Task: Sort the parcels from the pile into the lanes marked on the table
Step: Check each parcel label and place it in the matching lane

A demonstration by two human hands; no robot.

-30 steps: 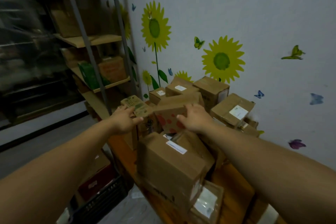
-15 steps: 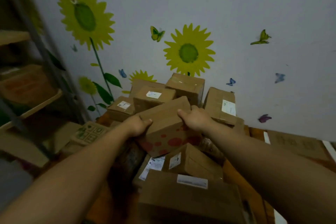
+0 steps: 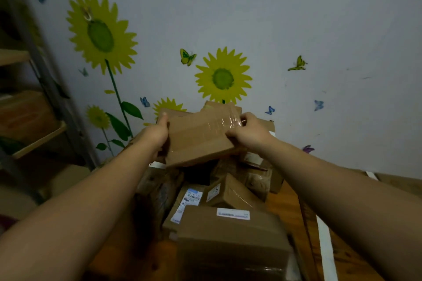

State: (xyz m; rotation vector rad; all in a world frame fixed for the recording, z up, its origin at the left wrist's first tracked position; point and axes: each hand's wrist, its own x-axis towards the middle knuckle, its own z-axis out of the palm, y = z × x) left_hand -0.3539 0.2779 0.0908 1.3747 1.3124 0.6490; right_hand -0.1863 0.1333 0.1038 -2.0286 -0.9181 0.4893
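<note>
box (image 3: 198,137): between my left hand (image 3: 155,134) and right hand (image 3: 249,133), over pile (image 3: 228,191)
pile: on table (image 3: 291,211), before wall (image 3: 319,29)
shelf (image 3: 34,139): left of pile
tape (image 3: 325,242): on table, right of pile

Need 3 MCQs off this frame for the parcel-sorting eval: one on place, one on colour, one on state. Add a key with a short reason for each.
1. Where is the taped parcel?
A. on a shelf
B. raised over the pile, in front of the wall
C. on the floor

2. What colour is the lane strip on the table?
A. red
B. black
C. white

3. How is the taped parcel held?
A. by the left hand and the right hand, one at each end
B. by the left hand alone
C. by no hand

Key:
1 B: the parcel sits higher than the other boxes, with the wall behind it.
2 C: the strip shows white against the brown wood.
3 A: each hand grips one end of the parcel.
</note>
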